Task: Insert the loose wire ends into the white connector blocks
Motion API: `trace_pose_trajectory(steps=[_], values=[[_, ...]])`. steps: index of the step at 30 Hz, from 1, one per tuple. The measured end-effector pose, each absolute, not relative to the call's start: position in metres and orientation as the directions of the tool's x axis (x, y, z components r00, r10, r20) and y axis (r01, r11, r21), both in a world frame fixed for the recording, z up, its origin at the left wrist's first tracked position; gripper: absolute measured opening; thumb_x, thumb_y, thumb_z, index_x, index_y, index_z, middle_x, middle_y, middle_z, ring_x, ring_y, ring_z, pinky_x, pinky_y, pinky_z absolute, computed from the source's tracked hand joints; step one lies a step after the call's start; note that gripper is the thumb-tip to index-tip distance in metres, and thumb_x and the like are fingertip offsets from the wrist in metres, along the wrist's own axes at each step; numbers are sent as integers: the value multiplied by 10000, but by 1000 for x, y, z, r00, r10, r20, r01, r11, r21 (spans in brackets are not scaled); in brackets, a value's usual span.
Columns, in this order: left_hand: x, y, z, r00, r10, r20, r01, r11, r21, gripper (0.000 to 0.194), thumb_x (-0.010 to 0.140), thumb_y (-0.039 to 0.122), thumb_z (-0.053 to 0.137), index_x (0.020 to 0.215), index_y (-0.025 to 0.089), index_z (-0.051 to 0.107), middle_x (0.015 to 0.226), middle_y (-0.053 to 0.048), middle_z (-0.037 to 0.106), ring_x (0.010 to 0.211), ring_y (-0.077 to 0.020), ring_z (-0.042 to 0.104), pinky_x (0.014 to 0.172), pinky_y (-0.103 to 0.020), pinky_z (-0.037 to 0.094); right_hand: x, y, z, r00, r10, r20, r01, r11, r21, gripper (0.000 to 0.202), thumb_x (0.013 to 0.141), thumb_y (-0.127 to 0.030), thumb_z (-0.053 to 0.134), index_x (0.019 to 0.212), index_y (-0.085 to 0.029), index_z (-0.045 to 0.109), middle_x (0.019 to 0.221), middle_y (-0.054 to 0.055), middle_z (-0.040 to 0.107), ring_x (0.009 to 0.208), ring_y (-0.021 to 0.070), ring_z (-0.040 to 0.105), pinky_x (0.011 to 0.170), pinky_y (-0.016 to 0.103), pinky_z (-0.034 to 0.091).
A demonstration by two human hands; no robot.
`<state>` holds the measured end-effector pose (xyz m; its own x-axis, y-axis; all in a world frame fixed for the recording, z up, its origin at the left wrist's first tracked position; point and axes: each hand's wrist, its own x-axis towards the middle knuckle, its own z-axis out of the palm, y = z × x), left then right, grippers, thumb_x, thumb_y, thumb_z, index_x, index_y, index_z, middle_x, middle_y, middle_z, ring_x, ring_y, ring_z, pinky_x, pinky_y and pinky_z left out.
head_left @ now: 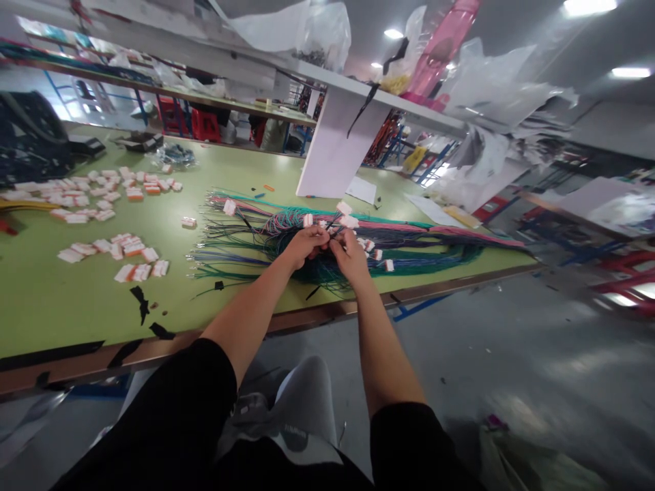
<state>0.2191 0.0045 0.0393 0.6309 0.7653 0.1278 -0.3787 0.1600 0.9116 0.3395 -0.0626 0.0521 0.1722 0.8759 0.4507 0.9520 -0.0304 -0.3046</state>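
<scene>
Because the thin wires (419, 262) lying across the surface (189, 307) look light, limp and easy to tangle, you do best to take them close behind the white plugs (348, 221), where your left grip (325, 240) and right grip (336, 241) both seem to pinch a few.

Head view: from above and just behind the near edge of the green table (179, 300), facing forward and down across it. Table close, crossing mid-view; wearer's lap (307, 392) nearer, shelf (353, 83) beyond.
</scene>
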Motion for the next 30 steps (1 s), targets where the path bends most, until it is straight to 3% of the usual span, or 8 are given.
trace_pose_trajectory(steps=[4, 6, 10, 13, 18, 22, 27, 30], values=[[220, 7, 39, 650, 756, 76, -355, 214, 910, 236, 727, 198, 655, 601, 138, 465, 473, 63, 501, 302, -18, 337, 332, -167, 209, 342, -63, 59, 4, 846, 533, 994, 55, -95, 229, 821, -299, 373, 852, -167, 558, 827, 133, 635, 821, 262, 569, 751, 376, 414], [219, 8, 39, 670, 739, 69, -342, 225, 912, 271, 712, 222, 693, 603, 135, 460, 471, 60, 507, 303, -21, 355, 335, -170, 240, 340, -59, 56, -19, 810, 587, 988, 103, -111, 238, 798, -249, 377, 893, -156, 574, 886, 152, 645, 874, 274, 567, 785, 402, 414], [212, 10, 40, 724, 687, 66, -315, 243, 917, 296, 660, 256, 760, 697, 123, 499, 470, 58, 532, 309, -33, 395, 344, -174, 272, 338, -46, 43, 133, 779, 613, 860, 217, -462, 229, 747, -227, 405, 903, -194, 570, 914, 101, 660, 877, 236, 581, 776, 388, 448], [211, 9, 40, 753, 653, 81, -309, 243, 920, 304, 639, 218, 775, 758, 109, 518, 486, 41, 569, 321, -40, 421, 351, -175, 283, 338, -39, 36, 209, 850, 484, 523, 321, -790, 160, 651, -232, 483, 796, -232, 551, 851, 33, 668, 862, 207, 601, 703, 337, 472], [216, 8, 37, 756, 643, 122, -361, 254, 897, 231, 661, 102, 722, 786, 106, 528, 499, 56, 557, 349, -42, 448, 389, -181, 334, 335, -42, 42, 218, 898, 383, 97, 370, -924, 181, 534, -190, 567, 708, -238, 587, 1016, 15, 682, 992, 227, 598, 666, 314, 486], [213, 9, 37, 773, 621, 130, -397, 313, 863, 212, 663, 34, 661, 821, 108, 540, 501, 56, 541, 402, -70, 509, 446, -199, 398, 333, -51, 51, 163, 892, 422, 171, 395, -902, 152, 597, -250, 605, 745, -224, 629, 1079, 18, 670, 1073, 221, 568, 859, 374, 464], [210, 12, 39, 803, 587, 108, -409, 410, 815, 189, 707, 145, 659, 843, 132, 528, 573, 40, 574, 465, -92, 565, 491, -220, 455, 340, -55, 56, 332, 801, 498, 575, 246, -780, 213, 672, -379, 594, 746, -189, 656, 943, 43, 682, 880, 200, 605, 784, 356, 471], [212, 12, 39, 776, 625, 85, -403, 387, 829, 201, 756, 251, 635, 885, 136, 531, 611, 35, 577, 460, -84, 557, 438, -196, 411, 340, -56, 57, 393, 783, 482, 583, 193, -789, 247, 641, -399, 627, 734, -175, 672, 699, 9, 654, 691, 163, 588, 689, 313, 465]])
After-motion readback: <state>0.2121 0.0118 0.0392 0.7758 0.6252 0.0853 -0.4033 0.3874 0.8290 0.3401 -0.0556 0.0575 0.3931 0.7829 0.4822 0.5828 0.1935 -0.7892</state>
